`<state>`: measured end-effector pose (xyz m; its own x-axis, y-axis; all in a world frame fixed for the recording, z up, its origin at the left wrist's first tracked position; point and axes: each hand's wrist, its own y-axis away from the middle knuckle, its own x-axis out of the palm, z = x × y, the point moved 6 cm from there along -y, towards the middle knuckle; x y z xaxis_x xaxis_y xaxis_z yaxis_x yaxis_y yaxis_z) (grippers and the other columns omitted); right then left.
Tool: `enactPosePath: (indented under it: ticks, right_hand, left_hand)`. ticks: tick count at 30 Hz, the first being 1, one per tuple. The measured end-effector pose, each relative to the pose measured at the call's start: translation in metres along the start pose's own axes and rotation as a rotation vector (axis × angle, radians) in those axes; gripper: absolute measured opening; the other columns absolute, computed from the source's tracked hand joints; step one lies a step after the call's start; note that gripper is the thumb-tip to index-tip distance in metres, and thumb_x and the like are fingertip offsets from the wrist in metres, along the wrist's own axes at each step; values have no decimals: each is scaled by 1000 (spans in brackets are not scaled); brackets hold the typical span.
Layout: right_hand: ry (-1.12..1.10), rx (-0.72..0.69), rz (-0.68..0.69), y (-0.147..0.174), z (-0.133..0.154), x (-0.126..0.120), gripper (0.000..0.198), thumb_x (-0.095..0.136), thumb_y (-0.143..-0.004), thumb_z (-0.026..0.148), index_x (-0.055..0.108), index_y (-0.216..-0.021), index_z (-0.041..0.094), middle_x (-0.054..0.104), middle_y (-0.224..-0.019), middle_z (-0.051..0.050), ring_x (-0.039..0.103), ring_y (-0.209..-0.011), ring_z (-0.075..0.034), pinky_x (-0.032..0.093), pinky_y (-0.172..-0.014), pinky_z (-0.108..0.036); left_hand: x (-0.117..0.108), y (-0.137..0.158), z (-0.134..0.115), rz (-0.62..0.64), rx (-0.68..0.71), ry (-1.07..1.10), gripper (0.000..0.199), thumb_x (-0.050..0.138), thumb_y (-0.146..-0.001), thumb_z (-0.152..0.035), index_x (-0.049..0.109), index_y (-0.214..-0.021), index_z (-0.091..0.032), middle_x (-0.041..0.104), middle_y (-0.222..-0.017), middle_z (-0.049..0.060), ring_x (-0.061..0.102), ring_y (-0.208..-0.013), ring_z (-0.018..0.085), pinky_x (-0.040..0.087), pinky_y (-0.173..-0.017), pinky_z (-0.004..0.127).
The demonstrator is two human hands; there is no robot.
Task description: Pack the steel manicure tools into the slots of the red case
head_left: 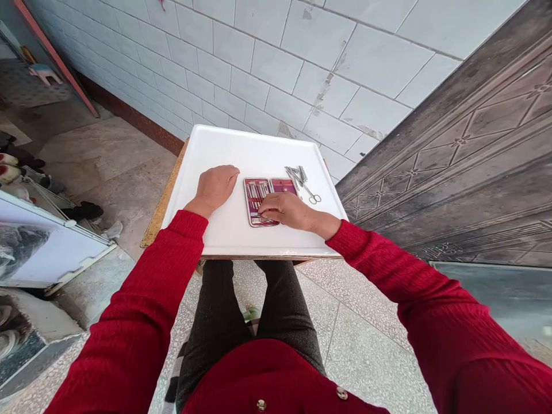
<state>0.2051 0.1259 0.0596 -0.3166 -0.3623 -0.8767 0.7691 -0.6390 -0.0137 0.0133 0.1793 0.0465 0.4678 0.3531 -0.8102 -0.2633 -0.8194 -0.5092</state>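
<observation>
A white bench (215, 233) with a raised rim stands by a pale tiled wall (259, 69), a person in textured red sleeves working at its near side. On the bench, right of its middle as the worker faces it, an open dark-red folding case with a purplish lining (280, 184) lies flat, its two halves side by side. Slim silver metal implements (257, 191) sit in the left half, their long axes running roughly away from the worker. The bare right hand (287, 210) is the nearer one: it reaches in from the right, covers the near part of the case, and brings its fingertips over the near end of the left half, so the implements extend forward from the grip. That grip is narrow, fingertips drawn together; I cannot tell from here whether an implement is between them. The bare left hand (218, 187) is apart from the case, to its left, fingers curled inward and palm hidden; whether it holds anything cannot be determined. Beyond the right hand, near the case's right side, lie a loose cluster of silver metal tools (295, 174) and small looped-handle metal scissors (309, 191).
</observation>
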Motion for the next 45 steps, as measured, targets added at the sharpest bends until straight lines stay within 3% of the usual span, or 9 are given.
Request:
enactPosePath:
  ticks: [10,14,18,21,24,31,35,41,45]
  right_hand:
    - [-132,8,-345,9,-9,25,18,64,-99,18,81,-105,19,75,-107,-11,70,-100,-22,57,-91,-37]
    - [-176,43,-522,24,-18,4,17,68,-98,21,79,-111,18,75,-114,-12,70,-101,-21,57,-89,-34]
    - [-84,334,-710,56,-50,-28,16,62,-102,22,77,-104,16,77,-107,-9,70,-96,-19,52,-87,-30]
    - [-10,608,-607,73,-73,-31,17,66,-102,27,76,-110,17,79,-99,-6,70,-88,-19,48,-79,-29]
    - [16,713,-470,76,-81,-24,27,69,-101,33,75,-122,17,80,-95,-5,72,-92,-21,46,-75,-29]
    - [7,760,-428,70,-78,-21,28,62,-103,26,73,-127,16,82,-107,-7,72,-107,-24,45,-79,-30]
    - [-31,720,-419,66,-72,-18,28,62,-102,24,72,-126,16,81,-107,-6,73,-104,-22,45,-78,-30]
    - [44,626,-372,52,-51,-6,27,58,-103,25,71,-125,15,79,-118,-9,72,-108,-24,45,-80,-31]
    - [53,611,-299,48,-50,-14,29,62,-102,27,72,-126,15,80,-119,-11,73,-107,-25,45,-76,-31]
  left_hand:
    - [-3,-1,8,15,-7,-11,35,42,-101,-33,76,-108,-28,81,-121,6,76,-110,30,59,-87,44]
    - [-5,-2,11,44,-16,-5,36,42,-100,-32,75,-112,-29,79,-128,5,74,-119,29,61,-97,44]
    - [-3,-5,13,68,4,2,36,42,-100,-33,76,-111,-30,78,-129,3,73,-119,29,61,-99,45]
    - [5,-9,12,95,23,11,37,42,-100,-37,77,-107,-26,78,-125,7,72,-119,28,60,-101,43]
    - [17,-14,10,143,23,38,39,44,-99,-40,76,-111,-21,74,-136,10,68,-127,28,56,-109,42]
    - [29,-24,10,170,-92,51,35,48,-97,-37,75,-111,-18,70,-142,14,64,-135,31,50,-118,48]
    - [26,-21,13,155,-141,81,32,48,-94,-32,76,-105,-19,71,-141,12,65,-134,31,52,-116,50]
    - [17,-6,20,143,-150,105,34,48,-95,-35,78,-99,-21,73,-138,11,67,-131,32,54,-113,52]
    - [13,-1,20,130,-100,120,38,46,-97,-38,80,-103,-21,75,-134,11,68,-127,31,53,-113,52]
